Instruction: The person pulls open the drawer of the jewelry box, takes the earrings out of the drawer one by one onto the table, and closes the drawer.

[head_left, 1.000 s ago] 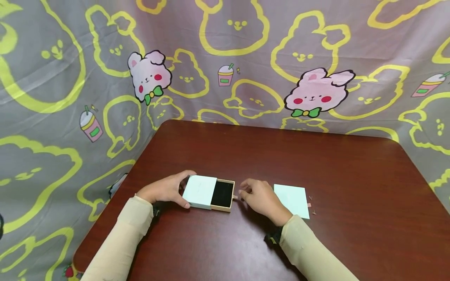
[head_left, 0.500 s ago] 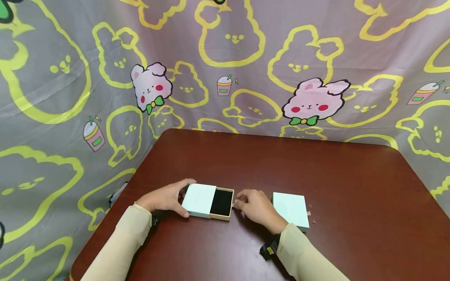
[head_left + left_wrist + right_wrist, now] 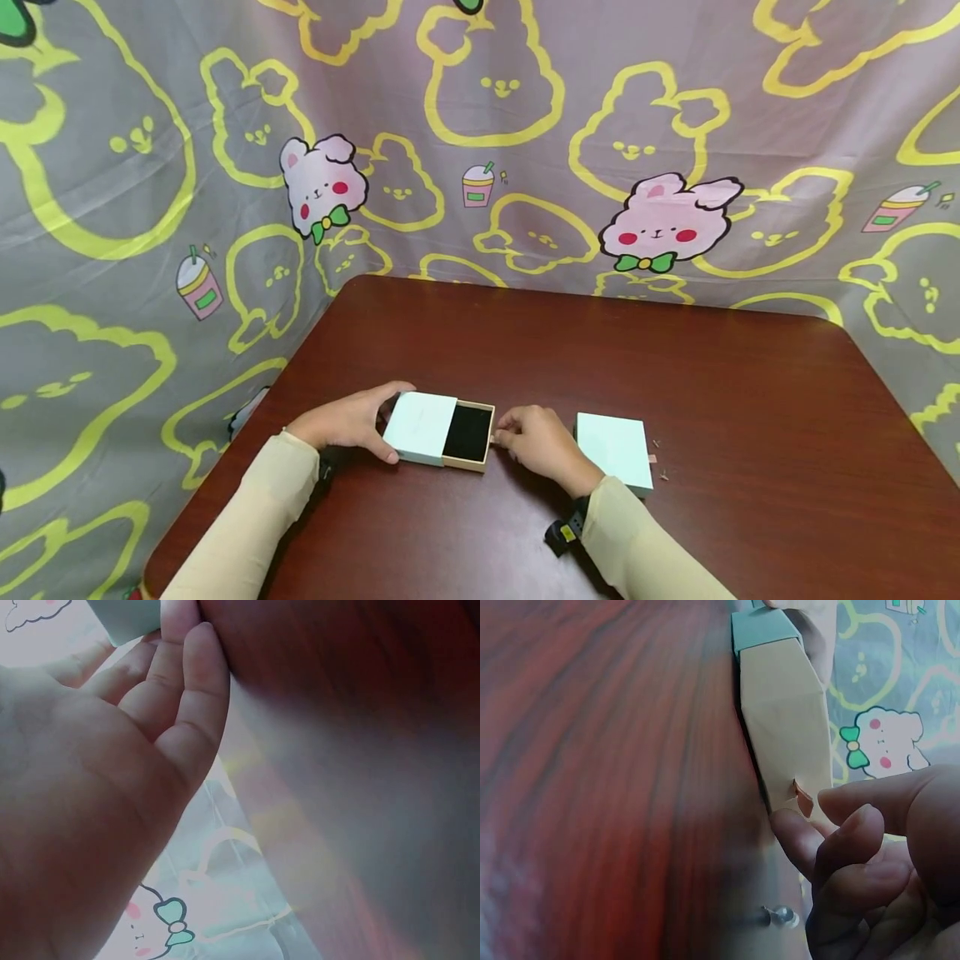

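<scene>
A pale mint box sleeve (image 3: 422,423) lies on the table, its tan drawer (image 3: 784,712) with a black lining (image 3: 468,432) pulled partly out to the right. My left hand (image 3: 348,421) grips the sleeve's left end, thumb on the near edge and fingers at the far one. In the left wrist view, only a corner of the sleeve shows past the fingers. At the drawer's end face, the thumb and forefinger of my right hand (image 3: 538,442) stand on either side of a small ribbon pull tab (image 3: 803,801), slightly apart; the other fingers are curled.
Right of my right hand lies a second mint box (image 3: 617,454) with a pinkish tab. Small thin pieces (image 3: 664,476) lie beyond it. A small shiny silver piece (image 3: 784,916) rests on the brown table (image 3: 585,350). Printed cloth (image 3: 420,83) hangs along the table's back and left edges.
My right hand has come left, bringing its fingertips up to the pull tab. The left hand keeps its grip, and the drawer stands out as far as before. The head view has tilted up slightly.
</scene>
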{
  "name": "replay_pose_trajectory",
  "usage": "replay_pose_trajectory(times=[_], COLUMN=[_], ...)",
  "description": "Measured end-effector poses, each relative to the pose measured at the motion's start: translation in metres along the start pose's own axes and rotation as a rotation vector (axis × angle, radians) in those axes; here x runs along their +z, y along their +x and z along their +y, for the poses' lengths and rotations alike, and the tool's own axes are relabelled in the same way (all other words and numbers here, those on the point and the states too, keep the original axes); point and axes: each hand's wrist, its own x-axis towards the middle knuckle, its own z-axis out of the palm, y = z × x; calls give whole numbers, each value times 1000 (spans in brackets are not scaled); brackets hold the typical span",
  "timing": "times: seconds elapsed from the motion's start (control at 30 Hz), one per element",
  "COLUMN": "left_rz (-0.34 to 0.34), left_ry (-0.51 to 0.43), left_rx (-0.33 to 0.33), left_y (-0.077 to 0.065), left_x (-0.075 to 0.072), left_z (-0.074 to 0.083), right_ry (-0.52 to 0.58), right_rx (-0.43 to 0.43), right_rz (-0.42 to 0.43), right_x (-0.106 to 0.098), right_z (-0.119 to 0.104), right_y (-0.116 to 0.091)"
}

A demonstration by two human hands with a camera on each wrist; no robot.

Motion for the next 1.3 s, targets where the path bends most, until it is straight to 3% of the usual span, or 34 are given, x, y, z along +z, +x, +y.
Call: replay_pose_trajectory(times=[0.3,0.57,0.97,1.3], left_rz=[-3,0,0,2], left_ry=[-13,-17,-17,8], left_rx=[19,-13,-32,-8], left_y=[0,-2,-3,-3], left_x=[-1,0,3,0], left_z=[1,2,3,7], right_ry=[-65,-44,-108,-120], right_rx=[-57,-46,-41,-32], right_rz=[28,2,29,37], right_x=[2,6,6,4], right_z=[-3,-7,-8,-9], right_y=[3,3,2,2])
